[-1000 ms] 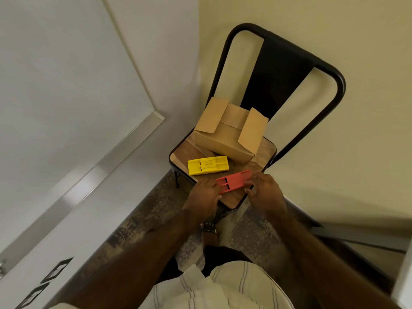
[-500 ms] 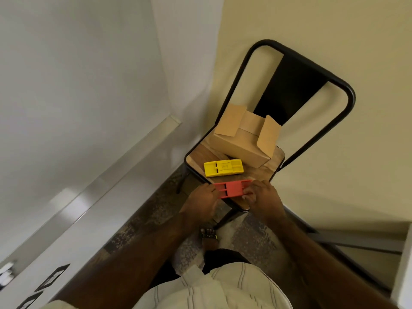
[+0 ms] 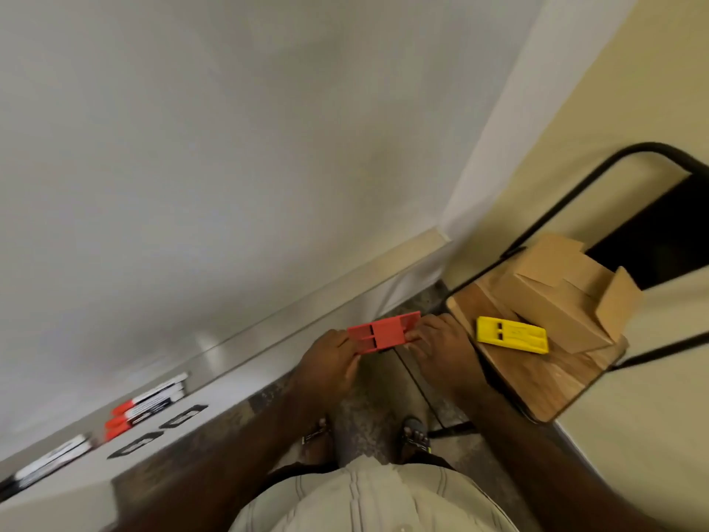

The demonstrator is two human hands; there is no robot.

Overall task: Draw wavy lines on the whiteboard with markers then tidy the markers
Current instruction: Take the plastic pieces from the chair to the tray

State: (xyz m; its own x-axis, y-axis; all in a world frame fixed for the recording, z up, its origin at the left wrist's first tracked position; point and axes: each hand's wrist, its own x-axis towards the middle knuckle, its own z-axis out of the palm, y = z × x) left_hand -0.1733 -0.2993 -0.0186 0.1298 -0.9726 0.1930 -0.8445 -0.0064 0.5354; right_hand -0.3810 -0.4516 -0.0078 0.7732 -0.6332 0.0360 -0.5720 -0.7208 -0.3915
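Red marker holder [image 3: 385,334] held between both hands – left hand [image 3: 333,365] and right hand [image 3: 437,341] pinching its ends, above floor. Markers [image 3: 147,402] on whiteboard [image 3: 192,167] ledge, unsorted – tidying apparently just starting; no lines visible.

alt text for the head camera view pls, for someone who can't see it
A person's left hand and right hand hold a red plastic holder by its ends, in the air beside a chair. A yellow holder and a cardboard box sit on the chair seat, and markers lie along the whiteboard ledge at lower left.
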